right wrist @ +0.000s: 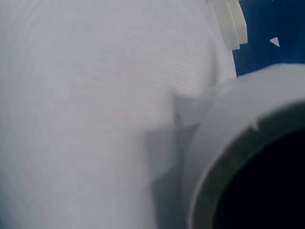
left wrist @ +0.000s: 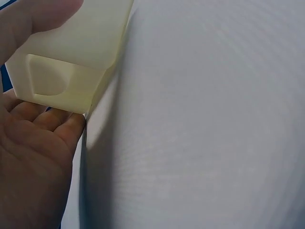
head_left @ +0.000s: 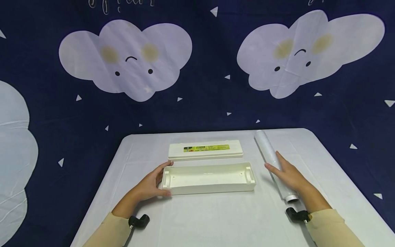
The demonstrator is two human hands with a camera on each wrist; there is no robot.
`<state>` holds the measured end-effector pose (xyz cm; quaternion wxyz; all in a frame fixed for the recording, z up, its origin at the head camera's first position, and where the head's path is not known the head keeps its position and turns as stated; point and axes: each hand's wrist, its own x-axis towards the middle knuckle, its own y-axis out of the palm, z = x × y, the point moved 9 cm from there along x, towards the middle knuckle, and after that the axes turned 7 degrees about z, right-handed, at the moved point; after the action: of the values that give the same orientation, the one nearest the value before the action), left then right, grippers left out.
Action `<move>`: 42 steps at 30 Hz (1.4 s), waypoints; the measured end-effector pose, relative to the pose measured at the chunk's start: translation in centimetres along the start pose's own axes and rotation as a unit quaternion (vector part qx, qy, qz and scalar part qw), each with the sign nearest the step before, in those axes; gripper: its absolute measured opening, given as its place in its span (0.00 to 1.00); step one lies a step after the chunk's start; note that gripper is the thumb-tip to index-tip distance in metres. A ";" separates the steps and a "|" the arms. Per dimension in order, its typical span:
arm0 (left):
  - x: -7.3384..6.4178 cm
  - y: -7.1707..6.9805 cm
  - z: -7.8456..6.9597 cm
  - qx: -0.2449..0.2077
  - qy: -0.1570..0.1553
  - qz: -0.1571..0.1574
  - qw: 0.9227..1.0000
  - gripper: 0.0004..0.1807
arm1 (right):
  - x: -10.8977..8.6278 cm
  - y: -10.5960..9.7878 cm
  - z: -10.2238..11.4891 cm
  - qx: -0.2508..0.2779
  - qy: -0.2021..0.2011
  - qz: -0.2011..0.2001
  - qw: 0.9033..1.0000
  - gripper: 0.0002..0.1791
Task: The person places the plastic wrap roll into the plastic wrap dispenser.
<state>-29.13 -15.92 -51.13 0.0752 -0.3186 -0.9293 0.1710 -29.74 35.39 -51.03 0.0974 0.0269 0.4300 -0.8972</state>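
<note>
Box (head_left: pixel 210 179), cream-white and uncovered, set near the middle of the table (head_left: pixel 216 219), long sides roughly parallel to the far edge, curved supports visible inside both ends. Behind it, nearer the far edge, apparent lid (head_left: pixel 205 154), lying flat with yellow-green label (head_left: pixel 206 148) uppermost. Toward the right edge, pale roll (head_left: pixel 270 153) of film-like material, slanted, one end close to the far edge, hollow core (right wrist: pixel 267 186) facing the near edge; apart from the box, contact with the table hard to tell. Left hand (head_left: pixel 152 185) gripping the box by its left end, thumb at the near corner, fingers round behind. Right hand (head_left: pixel 289 175) grasping the roll about mid-length, thumb across it, forefinger at the right side, remaining fingers hidden. Stage of the work, as judged from the layout, rather early: done, separation of lid from box and a hold on both box and roll; not yet done, any joining of the three, with roll outside and lid off.
</note>
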 end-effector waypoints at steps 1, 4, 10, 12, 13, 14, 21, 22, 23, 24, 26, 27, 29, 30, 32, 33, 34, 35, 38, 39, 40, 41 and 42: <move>0.0 0.0 0.0 -0.001 0.000 0.000 1.000 0.68 | 0.0 0.0 0.0 0.000 0.002 -0.002 1.000 0.58; 0.0 0.1 0.1 -0.003 0.000 0.001 1.000 0.67 | -0.1 0.0 0.0 -0.002 0.009 -0.009 1.000 0.59; -0.1 0.1 0.2 -0.008 -0.001 0.003 1.000 0.67 | -0.2 -0.1 0.0 -0.007 0.006 -0.024 1.000 0.64; -0.2 0.1 0.2 -0.008 -0.001 0.002 1.000 0.67 | -0.2 -0.1 0.0 -0.006 0.001 -0.029 1.000 0.64; -0.1 0.1 0.3 -0.009 -0.001 0.002 1.000 0.67 | -0.2 -0.1 0.0 -0.006 -0.001 -0.031 0.999 0.64; -0.2 0.1 0.3 -0.009 -0.001 0.002 1.000 0.67 | -0.3 -0.1 0.1 -0.006 -0.003 -0.034 0.999 0.64; -0.1 0.1 0.5 -0.013 0.003 0.003 1.000 0.67 | -0.4 -0.2 0.4 0.004 -0.015 -0.047 0.999 0.58; -0.1 0.1 0.5 -0.014 0.004 0.004 1.000 0.67 | -0.4 -0.2 0.4 0.004 -0.016 -0.048 0.999 0.57; -0.1 0.1 0.5 -0.015 0.005 0.004 1.000 0.67 | -0.4 -0.3 0.4 0.005 -0.017 -0.050 0.999 0.56; -0.1 0.1 0.5 -0.015 0.005 0.004 1.000 0.67 | -0.4 -0.3 0.3 0.005 -0.017 -0.050 0.999 0.55; -0.2 0.1 0.5 -0.016 0.007 0.004 1.000 0.67 | -0.5 -0.3 0.3 0.007 -0.017 -0.051 0.999 0.54; -0.2 0.1 0.5 -0.017 0.008 0.003 1.000 0.67 | -0.5 -0.3 0.3 0.008 -0.017 -0.052 0.998 0.53; -0.2 0.1 0.5 -0.018 0.009 0.002 1.000 0.67 | -0.6 -0.4 0.3 0.011 -0.016 -0.053 0.998 0.52; -0.2 0.1 0.4 -0.019 0.009 0.002 1.000 0.67 | -0.6 -0.4 0.2 0.014 -0.015 -0.052 0.998 0.52; -0.2 0.1 0.4 -0.021 0.012 0.002 1.000 0.67 | -0.6 -0.4 0.2 0.019 -0.013 -0.053 0.998 0.51; -0.2 0.1 0.4 -0.020 0.011 0.002 1.000 0.67 | -0.6 -0.4 0.2 0.019 -0.011 -0.054 0.998 0.50; -0.2 0.1 0.4 -0.020 0.011 0.003 1.000 0.67 | -0.6 -0.4 0.1 0.020 -0.009 -0.055 0.998 0.50; -0.2 0.1 0.4 -0.020 0.011 0.003 1.000 0.67 | -0.6 -0.5 0.0 0.018 -0.008 -0.055 0.998 0.50; -0.2 0.1 0.5 -0.019 0.010 0.003 1.000 0.67 | -0.6 -0.5 -0.1 0.015 -0.005 -0.061 0.998 0.50; -0.2 0.1 0.5 -0.017 0.009 0.003 1.000 0.67 | -0.6 -0.6 -0.1 0.014 -0.005 -0.063 0.998 0.50; -0.2 0.1 0.6 -0.017 0.009 0.002 1.000 0.67 | -0.6 -0.6 -0.2 0.012 -0.004 -0.064 0.998 0.50; -0.2 0.1 0.6 -0.016 0.008 0.002 1.000 0.67 | -0.5 -0.6 -0.2 0.010 -0.004 -0.064 0.998 0.51; -0.2 0.1 0.5 -0.015 0.008 0.002 1.000 0.67 | -0.5 -0.6 -0.2 0.009 -0.002 -0.065 0.998 0.51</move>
<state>-29.05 -16.10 -51.69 0.0771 -0.3232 -0.9304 0.1546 -29.32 35.93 -50.63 0.0394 -0.0021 0.4223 -0.9056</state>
